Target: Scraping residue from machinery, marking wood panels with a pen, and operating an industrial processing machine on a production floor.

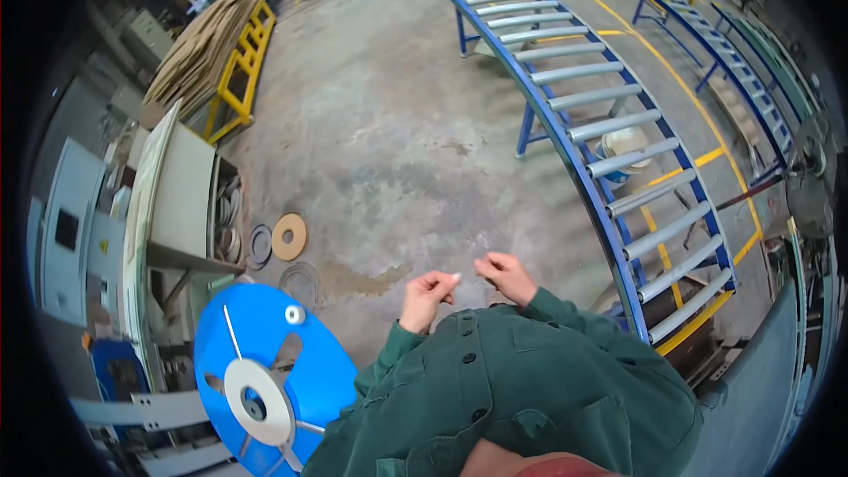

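Observation:
Both of my hands are raised in front of my green jacket (468,380), a short gap apart, over the concrete floor. My left hand (426,299) is closed in a pinch, thumb against the fingers. A tiny pale spot shows at its fingertips, too small to name. Curled in a similar way, my right hand (507,277) has its fingertips turned toward the left one. Whatever it may hold is hidden or too fine to see. Below and left of my left hand stands a large blue disc (309,362) with a white hub (231,393), apart from my hands.
A blue-framed roller conveyor (601,102) runs along my right, with a bucket (624,157) beneath it. At the left stand a cabinet (181,203) and a yellow rack (252,71) of stacked boards. A tan ring-shaped roll (290,237) and a dark ring (260,246) lie on the floor.

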The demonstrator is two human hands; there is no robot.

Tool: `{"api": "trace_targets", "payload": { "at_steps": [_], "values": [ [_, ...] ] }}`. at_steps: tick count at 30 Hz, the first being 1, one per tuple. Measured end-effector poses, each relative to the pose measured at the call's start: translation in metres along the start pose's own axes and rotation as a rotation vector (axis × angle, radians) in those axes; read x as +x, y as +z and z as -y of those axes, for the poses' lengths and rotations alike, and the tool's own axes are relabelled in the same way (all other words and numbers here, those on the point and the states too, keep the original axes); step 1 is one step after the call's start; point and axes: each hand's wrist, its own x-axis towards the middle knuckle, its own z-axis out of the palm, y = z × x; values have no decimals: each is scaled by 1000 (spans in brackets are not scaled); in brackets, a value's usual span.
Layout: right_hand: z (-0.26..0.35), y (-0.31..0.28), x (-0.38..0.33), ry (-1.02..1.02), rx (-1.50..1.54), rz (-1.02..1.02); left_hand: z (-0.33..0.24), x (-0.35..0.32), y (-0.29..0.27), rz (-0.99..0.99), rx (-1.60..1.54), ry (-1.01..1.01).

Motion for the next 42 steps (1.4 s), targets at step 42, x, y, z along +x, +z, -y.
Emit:
{"api": "trace_targets", "payload": {
  "at_steps": [42],
  "values": [
    [241, 62, 793, -96, 304, 463, -304, 697, -273, 27, -4, -205]
  ]
}}
